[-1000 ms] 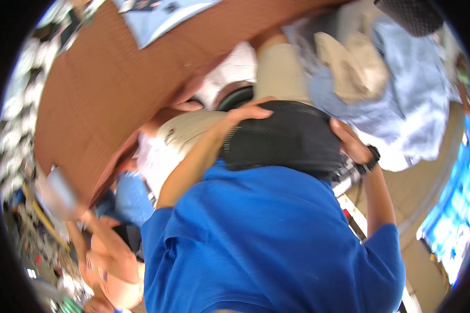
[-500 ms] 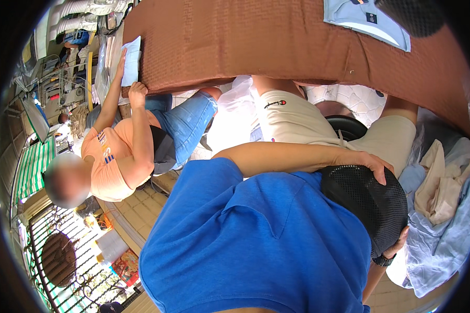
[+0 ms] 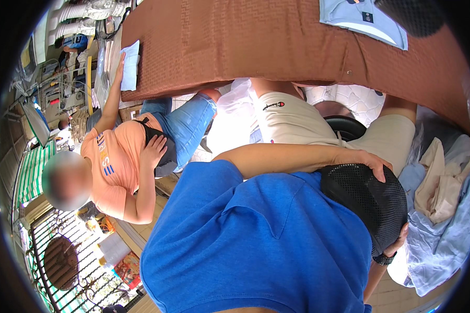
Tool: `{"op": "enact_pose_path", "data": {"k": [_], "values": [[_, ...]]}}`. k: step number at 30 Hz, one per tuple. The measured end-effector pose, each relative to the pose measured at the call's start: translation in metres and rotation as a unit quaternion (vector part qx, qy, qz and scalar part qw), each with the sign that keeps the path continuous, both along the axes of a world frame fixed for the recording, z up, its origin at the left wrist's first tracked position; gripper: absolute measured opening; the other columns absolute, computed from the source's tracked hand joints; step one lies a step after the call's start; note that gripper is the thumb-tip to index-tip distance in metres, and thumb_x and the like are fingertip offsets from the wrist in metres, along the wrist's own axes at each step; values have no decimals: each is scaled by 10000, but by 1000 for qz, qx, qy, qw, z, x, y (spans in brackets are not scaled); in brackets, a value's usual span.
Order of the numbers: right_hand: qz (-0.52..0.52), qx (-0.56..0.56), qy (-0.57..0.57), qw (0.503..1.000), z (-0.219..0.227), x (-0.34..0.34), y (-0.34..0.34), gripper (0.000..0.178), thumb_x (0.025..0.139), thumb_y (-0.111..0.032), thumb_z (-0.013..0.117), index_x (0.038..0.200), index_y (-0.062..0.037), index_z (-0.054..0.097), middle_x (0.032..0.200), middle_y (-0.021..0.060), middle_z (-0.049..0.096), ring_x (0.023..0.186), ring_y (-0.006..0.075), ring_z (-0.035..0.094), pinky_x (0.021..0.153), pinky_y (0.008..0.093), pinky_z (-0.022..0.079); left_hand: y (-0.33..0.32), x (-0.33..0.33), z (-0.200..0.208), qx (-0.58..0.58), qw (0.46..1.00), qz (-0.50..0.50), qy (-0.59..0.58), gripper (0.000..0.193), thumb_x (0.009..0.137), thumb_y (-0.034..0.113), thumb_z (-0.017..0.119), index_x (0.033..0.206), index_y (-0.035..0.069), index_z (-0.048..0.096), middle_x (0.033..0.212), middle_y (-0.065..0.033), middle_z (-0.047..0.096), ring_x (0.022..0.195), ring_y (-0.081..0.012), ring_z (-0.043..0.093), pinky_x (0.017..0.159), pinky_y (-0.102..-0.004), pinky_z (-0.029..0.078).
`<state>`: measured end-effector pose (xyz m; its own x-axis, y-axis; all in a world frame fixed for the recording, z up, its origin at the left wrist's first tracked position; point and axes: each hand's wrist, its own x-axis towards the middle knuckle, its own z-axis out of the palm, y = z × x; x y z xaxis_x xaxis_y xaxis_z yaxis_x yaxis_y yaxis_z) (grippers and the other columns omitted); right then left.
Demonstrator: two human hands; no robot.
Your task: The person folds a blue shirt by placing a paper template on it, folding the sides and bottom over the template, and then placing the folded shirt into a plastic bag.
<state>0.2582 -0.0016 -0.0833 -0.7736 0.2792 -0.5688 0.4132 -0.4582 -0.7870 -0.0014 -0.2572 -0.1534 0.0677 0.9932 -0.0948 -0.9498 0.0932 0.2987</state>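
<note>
A rounded black mesh cap (image 3: 368, 203) lies against the right side of my blue shirt, between my two hands. My left forearm crosses my waist, and my left hand (image 3: 368, 160) curls over the cap's upper edge. From the lower right, my right hand (image 3: 399, 242), with a dark watch at the wrist, grips the cap's lower right edge; its fingers are partly hidden behind the mesh. My cream shorts (image 3: 292, 120) show beyond the cap, under the edge of the brown-covered table (image 3: 235, 41).
A light blue folded garment (image 3: 363, 21) lies on the table at the far right, near a dark mesh object (image 3: 412, 15). Loose blue and beige clothes (image 3: 438, 224) are heaped at right. To my left sits a co-worker (image 3: 115, 161) beside a folded light blue cloth (image 3: 130, 68).
The co-worker's nearer hand has left the table's edge by the folded cloth and now rests on a black waist pouch. My hands and the cap have stayed nearly still.
</note>
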Motion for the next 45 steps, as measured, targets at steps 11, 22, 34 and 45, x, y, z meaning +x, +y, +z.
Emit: {"op": "enact_pose_path", "data": {"k": [11,22,34,45], "values": [[37,-82,-151,984,33,-82,-49,581,1028,-503,454,1239,20,595,1202,102,659,1042,150,631,888,285,498,-61,-32,43,-300,938,87,150,359,980,257,570,1215,4,669,1209,-82,670,1108,-156,619,991,-278,449],[368,406,-45,835,111,-81,-42,324,854,-76,668,1135,-19,518,934,161,681,873,285,684,790,378,545,-76,-47,65,-223,845,106,474,480,1049,345,453,1417,41,495,1372,-94,543,1307,-201,458,1131,-320,294],[320,305,-109,890,65,-35,-39,216,927,-213,637,1008,-54,515,827,71,596,752,200,596,675,357,481,14,-28,108,41,685,143,713,271,910,186,664,1150,62,661,1226,-122,635,1182,-314,557,1026,-397,416],[100,244,-75,962,100,-77,-39,188,947,-78,626,1040,-33,469,726,54,602,662,141,637,564,273,509,86,12,131,137,598,-20,790,330,815,351,758,958,57,711,996,-85,658,988,-277,572,884,-384,448]]}}
